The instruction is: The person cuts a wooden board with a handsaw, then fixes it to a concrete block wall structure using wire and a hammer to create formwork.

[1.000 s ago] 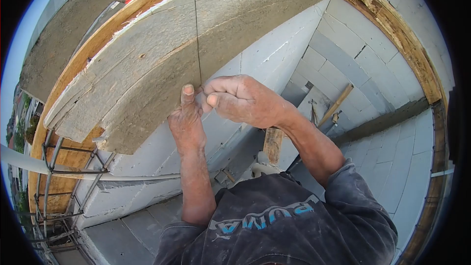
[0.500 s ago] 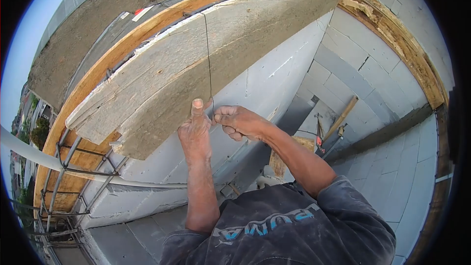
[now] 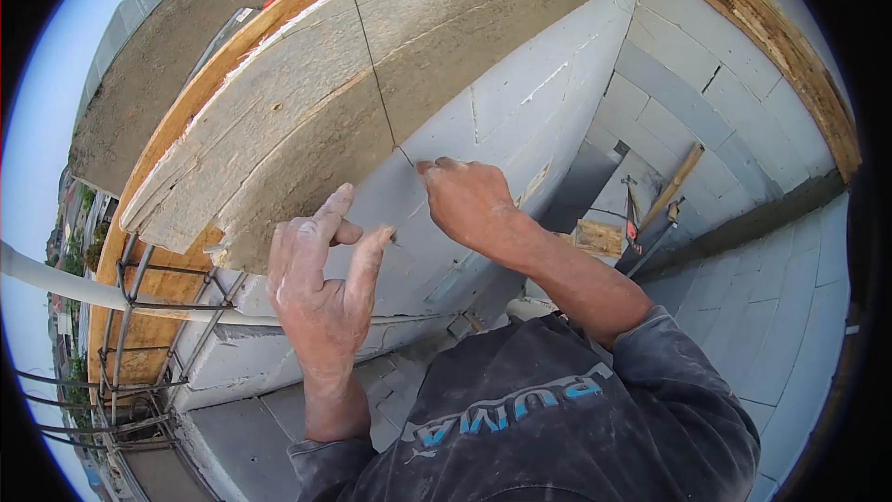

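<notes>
From the head camera, everything sits around the weathered board (image 3: pixel 307 121) clamped against the top of the grey block wall (image 3: pixel 502 102). A thin wire (image 3: pixel 372 65) runs down the face of the board and ends just below its lower edge. The right hand (image 3: pixel 469 200) is at that loose end, fingertips pinched together on the wire, apparently to keep it taut against the board. The left hand (image 3: pixel 321 284) hangs below the board's lower edge, fingers spread apart and holding nothing, near the wire but not touching it. Left of the board, beyond the wall, a rebar cage (image 3: pixel 139 353) stands with a pale pipe (image 3: pixel 56 284) crossing it. Right of the board, far below, a wooden-handled tool (image 3: pixel 674 186) leans against the blocks.
</notes>
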Available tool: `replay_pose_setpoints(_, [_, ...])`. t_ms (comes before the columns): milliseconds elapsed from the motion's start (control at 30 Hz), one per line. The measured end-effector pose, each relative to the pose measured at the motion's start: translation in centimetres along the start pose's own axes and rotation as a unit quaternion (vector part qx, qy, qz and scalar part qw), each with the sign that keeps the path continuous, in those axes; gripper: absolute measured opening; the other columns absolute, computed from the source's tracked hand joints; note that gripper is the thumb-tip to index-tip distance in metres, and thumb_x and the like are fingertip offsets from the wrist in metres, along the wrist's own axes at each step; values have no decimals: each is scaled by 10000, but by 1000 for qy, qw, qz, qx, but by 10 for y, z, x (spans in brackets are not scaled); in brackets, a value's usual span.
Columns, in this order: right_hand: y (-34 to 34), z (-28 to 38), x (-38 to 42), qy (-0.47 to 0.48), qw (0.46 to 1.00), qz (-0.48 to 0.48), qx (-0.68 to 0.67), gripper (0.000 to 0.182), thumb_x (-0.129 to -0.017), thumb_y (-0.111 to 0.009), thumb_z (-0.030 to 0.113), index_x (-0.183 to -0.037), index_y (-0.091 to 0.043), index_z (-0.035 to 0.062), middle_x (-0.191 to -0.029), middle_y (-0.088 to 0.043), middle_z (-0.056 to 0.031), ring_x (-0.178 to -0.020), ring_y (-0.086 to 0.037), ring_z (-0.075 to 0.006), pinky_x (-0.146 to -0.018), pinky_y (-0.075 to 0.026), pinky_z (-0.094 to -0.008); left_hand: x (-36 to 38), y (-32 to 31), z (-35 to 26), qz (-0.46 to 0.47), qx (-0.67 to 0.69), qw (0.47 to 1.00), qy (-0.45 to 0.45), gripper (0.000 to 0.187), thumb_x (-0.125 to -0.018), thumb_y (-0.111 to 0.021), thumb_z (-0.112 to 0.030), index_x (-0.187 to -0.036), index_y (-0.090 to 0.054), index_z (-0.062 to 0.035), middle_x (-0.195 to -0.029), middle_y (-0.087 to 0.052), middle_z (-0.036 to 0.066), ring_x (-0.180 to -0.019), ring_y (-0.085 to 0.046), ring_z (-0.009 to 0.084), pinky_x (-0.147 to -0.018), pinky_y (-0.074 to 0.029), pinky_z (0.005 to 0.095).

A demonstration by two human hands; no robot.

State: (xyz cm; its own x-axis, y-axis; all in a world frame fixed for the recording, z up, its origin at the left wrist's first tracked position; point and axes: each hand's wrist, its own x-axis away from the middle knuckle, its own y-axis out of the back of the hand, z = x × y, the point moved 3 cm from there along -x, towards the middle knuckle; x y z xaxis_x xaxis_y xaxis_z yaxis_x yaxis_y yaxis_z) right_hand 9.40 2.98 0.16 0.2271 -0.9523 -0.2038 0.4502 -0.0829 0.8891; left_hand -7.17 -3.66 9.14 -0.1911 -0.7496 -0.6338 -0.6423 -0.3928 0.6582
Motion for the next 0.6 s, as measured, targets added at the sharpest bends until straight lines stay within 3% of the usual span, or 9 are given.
replay_pose_setpoints(133, [-1, 18, 9, 71, 997, 35, -16, 193, -894, -523, 79, -1024, -609, -35, -866, -685, -228, -827, -696, -382, -700, -562, -459, -35, -6, -16, -31, -189, 931, -311, 353, -797, -755, -199, -1143, -702, -150, -1033, -688, 6, -1105, -608, 212, -980, -491, 388])
replay_pose_setpoints(233, [5, 31, 5, 103, 990, 73, -68, 196, -892, -519, 101, -983, -610, -46, -820, -680, -253, -830, -695, -387, -709, -552, -460, -51, -19, 1, 54, -236, 903, -355, 305, -822, -706, -118, -1121, -709, -179, -1144, -681, -10, -1241, -562, 255, -1085, -446, 416])
replay_pose_setpoints(267, [8, 34, 2, 111, 986, 89, -88, 203, -895, -514, 111, -978, -607, -49, -812, -677, -261, -827, -693, -390, -713, -549, -462, -52, -18, 5, 51, -215, 903, -367, 312, -813, -704, -97, -1117, -708, -167, -1150, -684, -1, -1237, -568, 262, -1075, -458, 417])
replay_pose_setpoints(367, [23, 32, -12, 184, 947, 20, -261, 250, -909, -488, 154, -950, -629, -48, -782, -668, -248, -755, -683, -353, -710, -525, -455, -53, -16, 14, 23, -142, 911, -386, 322, -789, -698, -41, -1098, -710, -132, -1145, -694, 30, -1210, -594, 276, -1035, -495, 414])
replay_pose_setpoints(467, [48, 12, -28, 136, 878, -37, -457, 314, -928, -462, 206, -938, -667, -31, -754, -661, -205, -719, -651, -311, -716, -493, -443, -55, -11, 18, -23, -81, 921, -380, 311, -768, -692, 2, -1062, -717, -97, -1094, -707, 65, -1151, -633, 281, -985, -532, 399])
replay_pose_setpoints(567, [51, -21, -36, -55, 881, -55, -467, 344, -940, -458, 235, -931, -698, -11, -766, -660, -171, -743, -629, -287, -725, -478, -423, -52, -5, 16, -7, -92, 919, -383, 301, -746, -691, 34, -1025, -723, -73, -1056, -715, 84, -1114, -652, 287, -955, -549, 381])
replay_pose_setpoints(600, [49, -26, -34, -80, 888, -52, -449, 344, -944, -456, 234, -939, -696, -12, -785, -663, -174, -759, -632, -293, -738, -482, -420, -52, -5, 15, -3, -93, 921, -379, 296, -741, -692, 34, -1016, -724, -71, -1051, -715, 85, -1114, -652, 288, -955, -547, 377])
